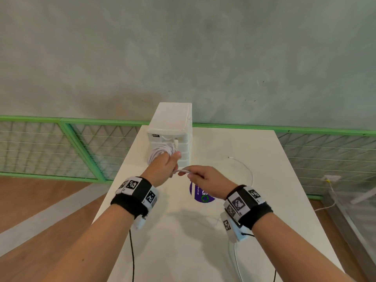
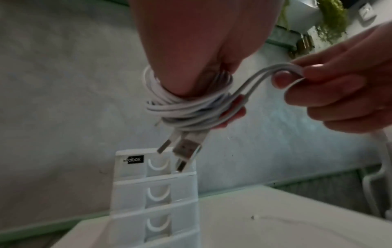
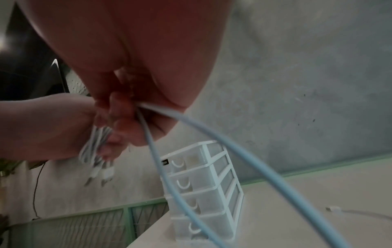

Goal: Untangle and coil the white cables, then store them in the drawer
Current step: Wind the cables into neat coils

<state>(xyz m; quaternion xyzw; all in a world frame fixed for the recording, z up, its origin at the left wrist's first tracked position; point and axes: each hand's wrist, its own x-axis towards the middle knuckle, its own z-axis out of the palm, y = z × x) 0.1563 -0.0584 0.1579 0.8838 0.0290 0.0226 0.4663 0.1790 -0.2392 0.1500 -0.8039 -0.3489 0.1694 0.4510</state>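
Note:
My left hand (image 1: 165, 165) holds a coil of white cable (image 1: 160, 152) wound round its fingers, raised in front of the white drawer unit (image 1: 173, 127). In the left wrist view the cable coil (image 2: 186, 107) wraps the fingers, and USB plugs (image 2: 186, 149) dangle above the top drawer (image 2: 157, 165). My right hand (image 1: 200, 180) pinches two strands of the same cable (image 1: 183, 171) just right of the left hand. From the right hand (image 3: 135, 115) two cable strands (image 3: 212, 134) hang down toward the table. All drawers look shut.
The white table (image 1: 274, 200) carries a purple round sticker (image 1: 200, 195) and a loose cable end (image 1: 244, 167) lying to the right. The drawer unit stands at the table's far edge. A green mesh fence (image 1: 61, 149) runs behind, and a black wire (image 1: 132, 257) hangs from my left wristband.

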